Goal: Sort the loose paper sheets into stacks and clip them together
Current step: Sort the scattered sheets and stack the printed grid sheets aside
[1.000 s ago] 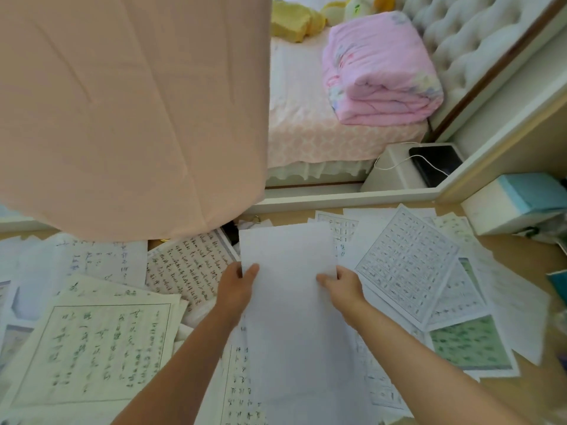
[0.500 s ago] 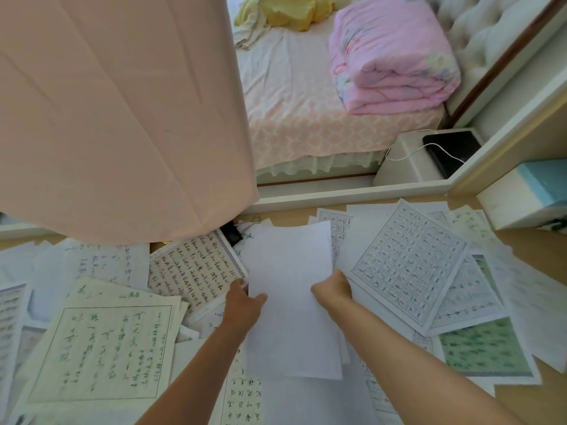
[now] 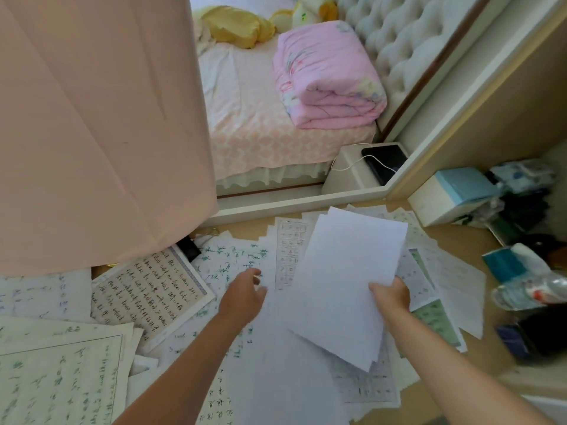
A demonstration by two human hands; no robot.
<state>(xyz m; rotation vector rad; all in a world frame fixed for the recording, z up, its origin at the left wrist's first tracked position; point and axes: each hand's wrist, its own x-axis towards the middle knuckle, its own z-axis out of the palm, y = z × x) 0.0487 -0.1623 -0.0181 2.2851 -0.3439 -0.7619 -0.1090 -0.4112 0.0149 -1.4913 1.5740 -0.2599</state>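
Paper bundle (image 3: 343,283): head view; a few blank white sheets, roughly squared but fanned at the near corner, held tilted above the right-centre of the counter.
Right hand (image 3: 391,297): its fingers pinch the Paper bundle at the near right edge, thumb on top.
Left hand (image 3: 245,294): fingers loosely curled and holding nothing; it hovers over the written pages, beside the bundle's left edge but apart from it.
Loose sheets (image 3: 147,289): many handwritten and gridded pages overlap at odd angles across the left, centre and right, and none is squared into a pile.
Binder clip (image 3: 190,248): black, lying at the far side by the hem of the pink curtain (image 3: 92,118), on no stack.
Counter (image 3: 460,240): bare wood shows only at the far right.
Done, as I judge it: one small bundle gathered, not yet clipped.
Left to do: nearly all of it. The scattered pages need grouping by kind, their edges need tapping even, and a clip has to be fetched for each stack.
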